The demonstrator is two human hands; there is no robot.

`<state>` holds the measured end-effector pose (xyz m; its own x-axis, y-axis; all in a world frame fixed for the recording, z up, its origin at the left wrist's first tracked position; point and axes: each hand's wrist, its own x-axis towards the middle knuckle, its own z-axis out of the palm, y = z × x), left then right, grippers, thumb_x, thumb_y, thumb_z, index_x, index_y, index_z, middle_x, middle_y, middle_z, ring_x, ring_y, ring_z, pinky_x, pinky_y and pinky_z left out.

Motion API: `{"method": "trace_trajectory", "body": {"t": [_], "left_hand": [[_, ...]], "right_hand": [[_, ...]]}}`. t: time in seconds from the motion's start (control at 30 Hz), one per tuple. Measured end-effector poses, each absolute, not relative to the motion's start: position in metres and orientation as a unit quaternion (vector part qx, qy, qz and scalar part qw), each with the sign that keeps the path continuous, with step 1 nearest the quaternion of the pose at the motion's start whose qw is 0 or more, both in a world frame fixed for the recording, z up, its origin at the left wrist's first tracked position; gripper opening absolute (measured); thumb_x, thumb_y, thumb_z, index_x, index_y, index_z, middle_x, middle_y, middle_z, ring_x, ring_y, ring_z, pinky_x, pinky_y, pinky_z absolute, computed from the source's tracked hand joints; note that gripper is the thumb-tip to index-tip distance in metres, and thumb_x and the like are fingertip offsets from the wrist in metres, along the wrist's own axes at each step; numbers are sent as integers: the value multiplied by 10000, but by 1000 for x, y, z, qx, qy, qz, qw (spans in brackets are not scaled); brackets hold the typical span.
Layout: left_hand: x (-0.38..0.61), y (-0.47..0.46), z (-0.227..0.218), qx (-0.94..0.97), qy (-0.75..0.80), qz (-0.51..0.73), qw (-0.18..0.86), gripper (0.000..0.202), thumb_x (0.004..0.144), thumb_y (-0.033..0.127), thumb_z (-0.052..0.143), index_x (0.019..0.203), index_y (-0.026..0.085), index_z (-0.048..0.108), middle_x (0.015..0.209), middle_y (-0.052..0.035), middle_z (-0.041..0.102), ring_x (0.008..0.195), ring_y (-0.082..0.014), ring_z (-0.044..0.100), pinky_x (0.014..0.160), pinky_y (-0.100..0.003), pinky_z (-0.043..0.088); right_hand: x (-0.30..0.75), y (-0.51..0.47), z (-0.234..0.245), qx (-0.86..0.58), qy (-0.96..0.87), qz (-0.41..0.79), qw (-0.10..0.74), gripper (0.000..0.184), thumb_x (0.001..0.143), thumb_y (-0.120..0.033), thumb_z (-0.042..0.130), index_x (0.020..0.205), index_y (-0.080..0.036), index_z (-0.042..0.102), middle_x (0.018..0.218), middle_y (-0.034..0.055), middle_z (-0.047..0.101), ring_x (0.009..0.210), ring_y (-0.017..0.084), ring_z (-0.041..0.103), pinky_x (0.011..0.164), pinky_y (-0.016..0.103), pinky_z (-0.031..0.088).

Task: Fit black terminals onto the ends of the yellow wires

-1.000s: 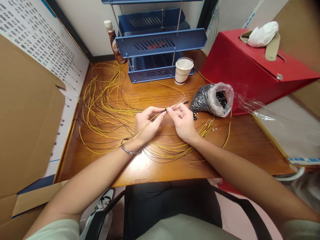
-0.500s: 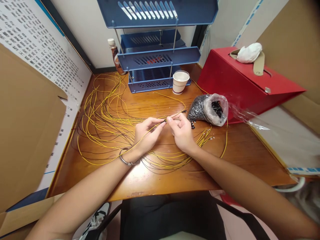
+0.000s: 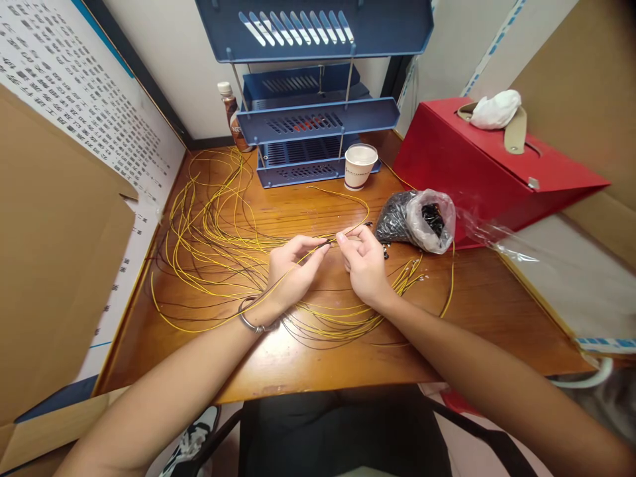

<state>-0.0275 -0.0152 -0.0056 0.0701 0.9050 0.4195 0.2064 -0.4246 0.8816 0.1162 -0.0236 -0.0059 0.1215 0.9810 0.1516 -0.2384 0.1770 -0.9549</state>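
Note:
My left hand (image 3: 293,268) is closed in a pinch on a small black connector (image 3: 326,243). From it a yellow wire (image 3: 278,281) runs back over the left hand and wrist. Just to the right, the thumb and forefinger of my right hand (image 3: 366,268) are pinched together on what looks like a thin wire; its end is hidden by the fingers. Loose yellow and black wires (image 3: 179,245) spread across the left of the table. Another bundle of wires (image 3: 342,326), with bare metal ends at the right, curves beneath both hands.
Beyond my right hand lies an open clear bag (image 3: 392,217) of small black parts, a few spilled beside it. A paper cup (image 3: 358,173) stands before the blue tray rack (image 3: 318,120), a bottle (image 3: 232,119) at its left. A red box (image 3: 447,152) sits back right.
The fingertips of my right hand have drawn slightly to the right, widening the small gap to the left fingertips. My left hand keeps its pinch. The whole view has shifted slightly.

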Motion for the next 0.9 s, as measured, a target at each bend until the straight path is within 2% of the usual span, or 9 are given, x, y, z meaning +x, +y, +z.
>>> {"method": "trace_trajectory", "body": {"t": [0.23,0.37,0.6,0.77,0.9], "left_hand": [[-28,-15,-5,650,427,534,332,159,854,307,747,932,170,768,900,-68,789,770,-155,740,707,-238,595],[-27,-15,-3,657,420,532,329,143,855,289,739,918,163,766,875,-62,789,750,-148,737,702,-234,588],[-28,-15,-6,662,427,526,321,157,858,314,746,939,182,773,909,-60,790,766,-146,734,696,-229,585],[-29,-14,-8,659,430,526,320,171,862,328,742,936,177,770,903,-67,788,764,-151,736,686,-229,585],[-29,-14,-7,656,423,533,326,171,864,318,741,953,173,765,924,-70,789,802,-157,747,740,-240,598]], "right_hand": [[113,-25,-1,-421,-474,483,604,405,835,-561,709,842,-211,505,558,-90,458,412,47,273,411,219,197],[113,-25,-3,-412,-490,484,597,384,848,-532,708,838,-202,512,591,-58,533,455,60,360,446,217,254],[117,-24,-5,-411,-441,498,624,372,832,-512,732,877,-215,512,518,-118,373,413,49,227,413,221,160],[117,-22,-4,-414,-438,487,632,400,818,-531,739,849,-214,496,537,-113,382,415,44,254,413,221,182],[116,-22,-2,-424,-453,477,623,406,815,-549,732,849,-208,514,561,-100,415,421,46,291,414,223,217]]}}
